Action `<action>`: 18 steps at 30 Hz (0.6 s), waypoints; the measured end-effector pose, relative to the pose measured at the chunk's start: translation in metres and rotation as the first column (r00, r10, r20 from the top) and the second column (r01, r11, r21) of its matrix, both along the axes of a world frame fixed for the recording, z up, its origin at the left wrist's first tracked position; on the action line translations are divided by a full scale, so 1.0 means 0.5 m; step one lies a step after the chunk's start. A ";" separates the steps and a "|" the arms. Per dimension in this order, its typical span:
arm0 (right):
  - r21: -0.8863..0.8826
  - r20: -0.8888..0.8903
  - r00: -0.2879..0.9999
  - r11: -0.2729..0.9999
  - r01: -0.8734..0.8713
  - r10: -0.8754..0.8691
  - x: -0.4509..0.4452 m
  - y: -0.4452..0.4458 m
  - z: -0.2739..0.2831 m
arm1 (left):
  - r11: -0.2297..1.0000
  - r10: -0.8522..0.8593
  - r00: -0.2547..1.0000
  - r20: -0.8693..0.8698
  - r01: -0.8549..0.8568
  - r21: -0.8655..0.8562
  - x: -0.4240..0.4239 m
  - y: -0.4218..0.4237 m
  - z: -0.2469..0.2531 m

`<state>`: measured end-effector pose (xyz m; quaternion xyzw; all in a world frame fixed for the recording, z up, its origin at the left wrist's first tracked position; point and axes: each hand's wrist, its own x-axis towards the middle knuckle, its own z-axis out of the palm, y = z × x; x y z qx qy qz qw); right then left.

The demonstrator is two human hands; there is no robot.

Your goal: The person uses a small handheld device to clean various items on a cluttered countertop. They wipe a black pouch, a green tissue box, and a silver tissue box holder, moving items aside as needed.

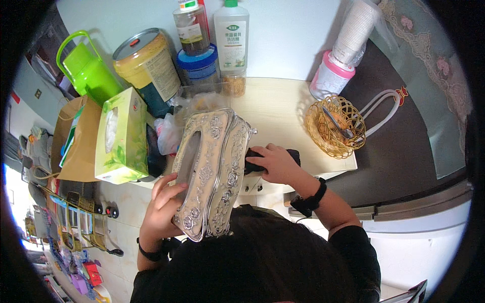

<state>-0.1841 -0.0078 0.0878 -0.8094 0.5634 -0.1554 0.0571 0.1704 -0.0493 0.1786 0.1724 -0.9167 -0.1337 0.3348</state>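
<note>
My left hand grips the near end of an ornate tissue box cover, cream with raised silver roses. The cover is tilted in front of me, and its long oval slot looks empty. Part of my left hand is hidden beneath it. To the right of the cover, my right hand grasps a black item, apparently cloth, at the front of a pale wooden tabletop. The fingers wrap over this black item, which shows on both sides of the hand.
A green tissue carton, paper bag, green thermos jug and yellow-topped tub stand left. Behind are a detergent bottle and stacked jars. A wicker basket holding a spoon sits right, near paper cups.
</note>
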 end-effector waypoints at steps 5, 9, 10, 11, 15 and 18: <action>0.026 0.149 0.954 0.966 0.259 -0.260 -0.069 0.055 0.020 | 1.000 -0.010 1.000 -0.006 0.010 -0.015 0.002 -0.006 -0.002; -0.062 0.108 0.957 0.959 0.278 -0.271 -0.084 0.080 0.008 | 0.999 -0.029 1.000 0.010 0.029 -0.042 -0.019 -0.019 0.015; -0.077 0.086 0.958 0.956 0.282 -0.275 -0.079 0.081 0.005 | 0.997 -0.046 0.999 0.023 0.047 -0.057 -0.029 -0.025 0.022; -0.091 0.064 0.958 0.954 0.286 -0.281 -0.074 0.082 0.003 | 0.995 -0.064 0.997 0.037 0.066 -0.071 -0.040 -0.031 0.030; -0.108 0.084 0.950 0.945 0.309 -0.301 -0.064 0.081 -0.005 | 0.973 -0.038 0.969 0.243 0.091 -0.211 -0.096 -0.050 0.092; -0.154 0.084 0.946 0.934 0.321 -0.312 -0.062 0.083 -0.012 | 0.961 -0.049 0.941 0.335 0.136 -0.242 -0.154 -0.076 0.130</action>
